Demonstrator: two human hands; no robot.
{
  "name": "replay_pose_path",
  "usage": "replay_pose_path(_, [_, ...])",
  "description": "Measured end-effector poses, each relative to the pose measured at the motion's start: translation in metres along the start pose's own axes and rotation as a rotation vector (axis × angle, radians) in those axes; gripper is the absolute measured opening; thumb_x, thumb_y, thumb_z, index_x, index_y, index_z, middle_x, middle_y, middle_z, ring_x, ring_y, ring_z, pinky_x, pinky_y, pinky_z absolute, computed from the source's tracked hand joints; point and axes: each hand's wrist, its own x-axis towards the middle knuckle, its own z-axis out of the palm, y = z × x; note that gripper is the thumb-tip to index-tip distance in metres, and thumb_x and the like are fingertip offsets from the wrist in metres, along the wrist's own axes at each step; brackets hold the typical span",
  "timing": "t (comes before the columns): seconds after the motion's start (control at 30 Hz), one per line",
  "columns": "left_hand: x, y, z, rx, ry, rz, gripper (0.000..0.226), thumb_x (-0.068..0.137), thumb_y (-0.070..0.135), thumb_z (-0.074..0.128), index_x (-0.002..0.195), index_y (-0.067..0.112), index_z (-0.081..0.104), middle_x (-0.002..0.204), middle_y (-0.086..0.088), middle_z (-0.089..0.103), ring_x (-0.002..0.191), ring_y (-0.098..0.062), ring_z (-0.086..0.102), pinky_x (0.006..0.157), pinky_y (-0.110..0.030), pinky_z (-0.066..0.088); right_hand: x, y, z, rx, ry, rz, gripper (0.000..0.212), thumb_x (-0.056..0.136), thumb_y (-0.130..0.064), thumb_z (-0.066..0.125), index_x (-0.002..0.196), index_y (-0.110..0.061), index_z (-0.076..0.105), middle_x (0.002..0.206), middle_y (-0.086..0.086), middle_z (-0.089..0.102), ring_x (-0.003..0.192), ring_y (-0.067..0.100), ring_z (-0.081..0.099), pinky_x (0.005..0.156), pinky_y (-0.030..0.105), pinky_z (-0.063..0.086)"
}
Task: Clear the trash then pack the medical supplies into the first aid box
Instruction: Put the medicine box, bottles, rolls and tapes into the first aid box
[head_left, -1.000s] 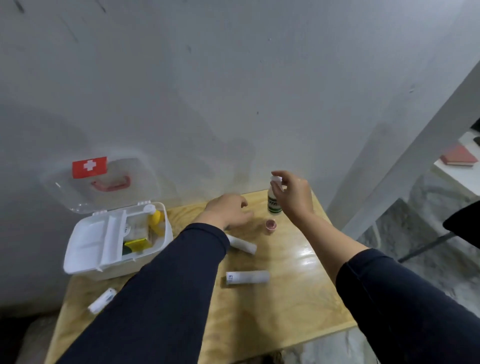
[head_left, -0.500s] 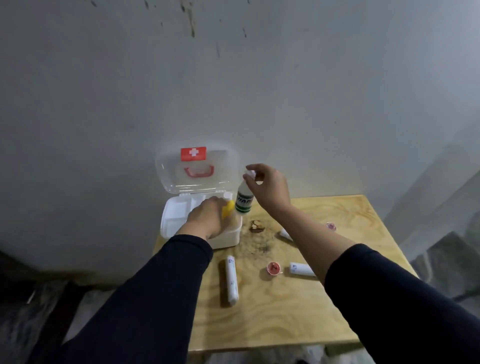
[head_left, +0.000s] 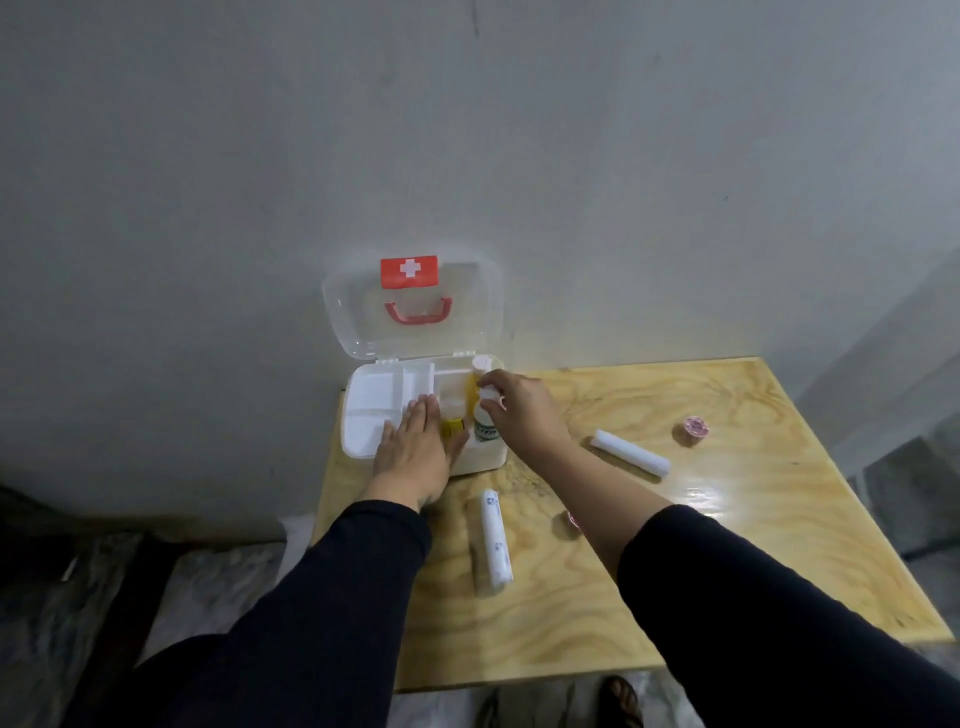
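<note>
From the head view, the box (head_left: 363, 410) sits at the far left corner of the worktop (head_left: 727, 519), its clear lid (head_left: 415, 312) swung up and leaning against the wall, so the compartments are open to reach from above. The left hand (head_left: 415, 447) lies flat, fingers together and spread over the near rim and tray; I judge it is there to pin the light box so it does not slide while something is pushed in. It grips nothing.

The right hand (head_left: 524, 410) has its fingers clamped on the cap of a small white bottle (head_left: 485, 428), held upright and already partly down in the right-hand compartment, just beside a yellow item (head_left: 452, 426). Holding it by the top lets the hand lower it into the narrow slot without the knuckles fouling the walls.

Still out on the worktop are two white rolls, one (head_left: 496, 543) near the box and one (head_left: 628, 452) to the right, plus a pink tape reel (head_left: 696, 428) further right and another pink item (head_left: 571, 518) half hidden by the right forearm. Packing looks partway done. I see no obvious trash left.
</note>
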Motion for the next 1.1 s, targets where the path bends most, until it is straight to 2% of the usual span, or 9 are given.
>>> replay_pose_path(0.2, [0.001,-0.002,0.005,0.059,0.030,0.005,0.073,0.099,0.054,0.012,0.154,0.011,-0.006,0.164,-0.005,-0.006,0.152,-0.018,-0.004,0.123,-0.041,-0.001,0.002,0.007,-0.009,0.017,0.002,-0.031,0.030,0.084,-0.009,0.065,0.113,-0.010,0.065,0.111,0.011,0.069,0.099,0.027,0.064,0.085,0.043,0.055])
replay_pose_path(0.37, [-0.002,0.002,0.004,0.037,0.064,0.041,0.072,0.100,0.053,0.019,0.155,0.013,-0.003,0.164,-0.004,-0.004,0.152,-0.018,-0.002,0.123,-0.040,0.000,-0.016,0.034,-0.043,-0.036,0.076,0.000,0.026,0.088,-0.009,0.061,0.113,-0.009,0.066,0.114,0.010,0.068,0.100,0.027,0.066,0.086,0.039,0.056])
replay_pose_path(0.53, [-0.004,-0.016,0.000,0.076,0.126,-0.075,0.084,0.094,0.065,0.022,0.155,0.014,-0.005,0.164,-0.005,-0.011,0.151,-0.020,-0.011,0.122,-0.046,-0.005,-0.039,0.088,-0.059,-0.213,-0.086,0.149,0.027,0.090,-0.017,0.059,0.116,-0.012,0.063,0.122,0.011,0.063,0.112,0.028,0.059,0.092,0.035,0.046])
replay_pose_path(0.67, [-0.004,-0.018,0.004,0.075,0.114,-0.099,0.089,0.091,0.069,0.022,0.155,0.013,-0.004,0.164,-0.006,-0.008,0.151,-0.020,-0.008,0.122,-0.046,-0.002,-0.065,0.125,-0.064,-0.285,-0.125,0.277,0.030,0.092,-0.017,0.056,0.120,-0.010,0.062,0.127,0.012,0.059,0.115,0.030,0.056,0.091,0.034,0.045])
replay_pose_path(0.8, [-0.001,-0.019,0.008,0.095,0.122,-0.114,0.091,0.089,0.071,0.020,0.155,0.012,-0.001,0.164,-0.006,-0.007,0.151,-0.020,-0.007,0.123,-0.044,-0.001,-0.079,0.141,-0.060,-0.316,-0.102,0.281,0.027,0.091,-0.017,0.054,0.114,-0.008,0.066,0.117,0.013,0.061,0.108,0.032,0.058,0.083,0.035,0.046])
replay_pose_path(0.9, [-0.003,-0.019,0.009,0.103,0.128,-0.112,0.091,0.090,0.071,0.019,0.155,0.011,-0.001,0.164,-0.005,-0.006,0.151,-0.019,-0.007,0.123,-0.044,-0.001,-0.087,0.149,-0.063,-0.370,-0.136,0.262,0.028,0.091,-0.019,0.054,0.110,-0.005,0.069,0.126,0.010,0.057,0.109,0.030,0.059,0.085,0.034,0.047])
replay_pose_path(1.0, [-0.003,-0.018,0.009,0.113,0.131,-0.106,0.091,0.090,0.070,0.019,0.155,0.010,0.000,0.164,-0.005,-0.005,0.151,-0.019,-0.007,0.122,-0.045,-0.002,-0.100,0.154,-0.072,-0.392,-0.187,0.238,0.030,0.089,-0.029,0.060,0.105,-0.007,0.072,0.126,0.006,0.055,0.106,0.027,0.060,0.085,0.033,0.047])
replay_pose_path(1.1, [-0.002,-0.019,0.010,0.117,0.132,-0.115,0.092,0.089,0.071,0.019,0.155,0.010,0.000,0.164,-0.006,-0.005,0.151,-0.019,-0.007,0.122,-0.046,-0.003,-0.113,0.156,-0.076,-0.396,-0.240,0.197,0.043,0.081,-0.044,0.068,0.108,-0.010,0.070,0.124,0.001,0.053,0.105,0.024,0.061,0.084,0.035,0.049])
